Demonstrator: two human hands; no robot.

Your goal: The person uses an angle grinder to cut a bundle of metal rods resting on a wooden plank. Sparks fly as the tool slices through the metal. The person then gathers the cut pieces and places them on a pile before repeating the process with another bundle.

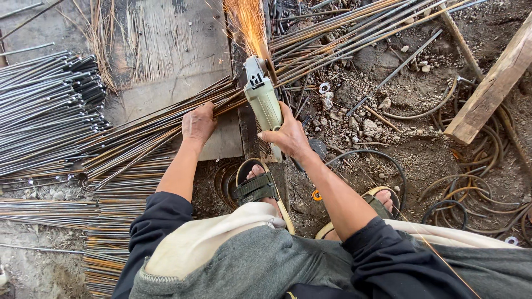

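Fingers of right hand (288, 134) grip pale-green sparking grinder (262, 99); left hand (198, 123) presses rusty rods (149, 133) flat.

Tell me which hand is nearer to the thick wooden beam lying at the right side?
Right. The right hand, gripping the green angle grinder, is closer to the wooden beam; the left hand presses the rusty steel rods farther left.

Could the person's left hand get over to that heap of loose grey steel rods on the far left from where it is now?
Probably yes. The left hand presses flat on the rusty brown rod bundle and holds nothing, and no obstacle lies between it and the heap of grey steel rods. The right hand grips the pale green angle grinder.
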